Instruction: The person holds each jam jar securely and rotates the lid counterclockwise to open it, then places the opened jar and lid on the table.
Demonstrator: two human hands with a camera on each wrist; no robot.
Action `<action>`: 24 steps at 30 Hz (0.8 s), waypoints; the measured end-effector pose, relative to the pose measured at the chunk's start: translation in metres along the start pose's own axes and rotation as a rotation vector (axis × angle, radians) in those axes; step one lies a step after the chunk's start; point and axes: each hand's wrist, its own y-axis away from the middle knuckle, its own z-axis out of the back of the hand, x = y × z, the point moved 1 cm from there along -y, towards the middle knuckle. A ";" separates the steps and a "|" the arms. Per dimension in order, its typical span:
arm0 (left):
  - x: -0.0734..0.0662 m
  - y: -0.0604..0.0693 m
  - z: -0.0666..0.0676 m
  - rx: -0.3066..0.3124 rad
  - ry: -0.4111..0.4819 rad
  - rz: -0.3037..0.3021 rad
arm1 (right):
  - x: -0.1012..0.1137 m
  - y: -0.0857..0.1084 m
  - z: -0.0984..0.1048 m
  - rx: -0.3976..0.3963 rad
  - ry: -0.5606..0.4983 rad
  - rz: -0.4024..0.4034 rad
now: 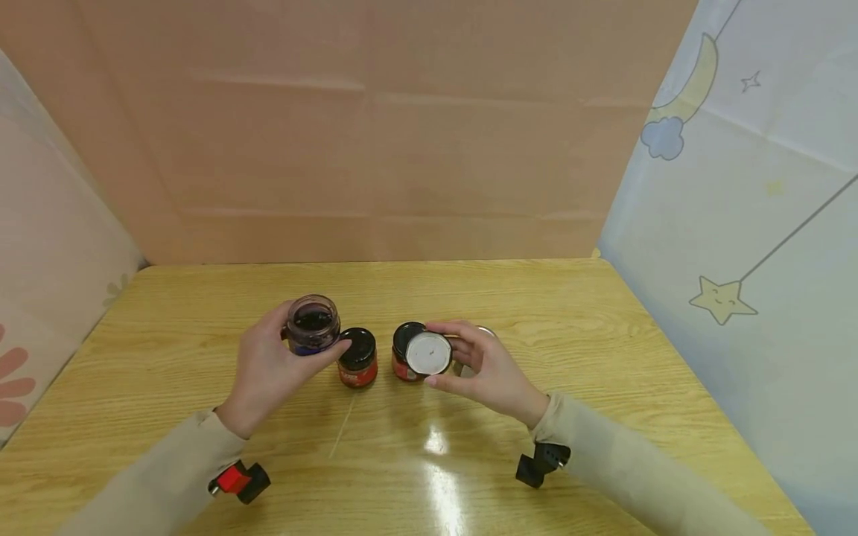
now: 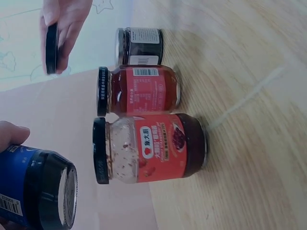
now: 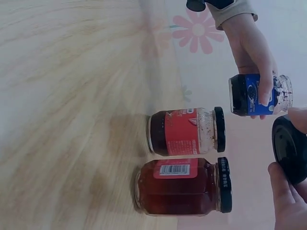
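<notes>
My left hand (image 1: 271, 365) grips an uncapped glass jar (image 3: 252, 95) with a blue label and dark contents, held above the table. Its round mouth faces up in the head view. In my right hand (image 1: 485, 372) a black lid (image 3: 288, 148) is pinched at its edge, its white inner side (image 1: 429, 353) turned toward the head camera. Below and between the hands stand two capped jars with red labels: the left one (image 2: 158, 148) near my left thumb, the right one (image 2: 144, 91) partly behind the lid in the head view.
Another jar (image 2: 144, 45) with dark contents and a silver lid stands beyond the red-labelled ones, mostly hidden behind my right hand in the head view. The wooden table (image 1: 375, 476) meets a tan backdrop (image 1: 375, 164) at the back and a printed wall (image 1: 757, 223) on the right.
</notes>
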 end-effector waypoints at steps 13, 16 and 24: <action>0.014 0.006 0.004 -0.017 -0.058 0.014 | -0.018 0.018 -0.006 0.038 0.046 0.007; 0.018 0.006 0.003 -0.011 -0.056 0.028 | -0.022 0.021 -0.007 0.048 0.044 0.010; 0.027 0.010 0.000 -0.021 -0.051 0.025 | -0.034 0.023 -0.012 0.109 0.081 0.038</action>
